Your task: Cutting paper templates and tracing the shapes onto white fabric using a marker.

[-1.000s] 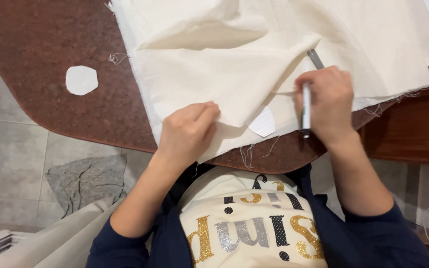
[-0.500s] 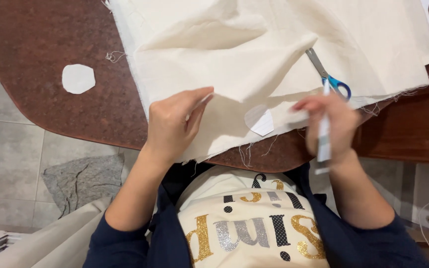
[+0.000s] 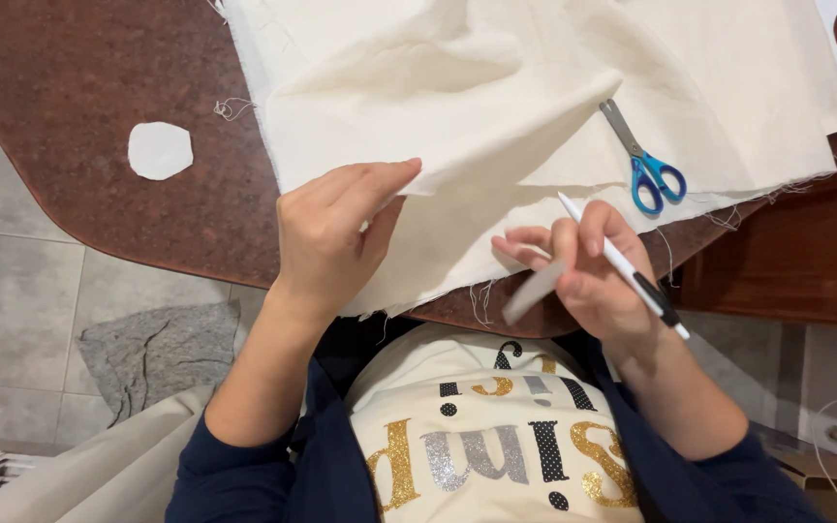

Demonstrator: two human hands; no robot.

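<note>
A large cream fabric (image 3: 496, 87) lies spread over the dark brown table (image 3: 79, 68). My left hand (image 3: 331, 237) pinches a folded edge of the fabric near its front and lifts it a little. My right hand (image 3: 593, 276) hovers just off the table's front edge, holding a white pen with a black cap (image 3: 622, 263) and a small pale paper cut-out (image 3: 533, 291) between its fingers. Blue-handled scissors (image 3: 643, 160) lie on the fabric just beyond my right hand.
A round white paper piece (image 3: 159, 150) rests on the bare table at the left. A wooden cabinet (image 3: 796, 261) stands at the right. A grey cloth (image 3: 157, 353) lies on the tiled floor below the table edge.
My right hand has lifted the pen and the paper cut-out off the fabric and drawn back toward me, uncovering the scissors. My left hand has gone from pressing flat to pinching the fabric's fold.
</note>
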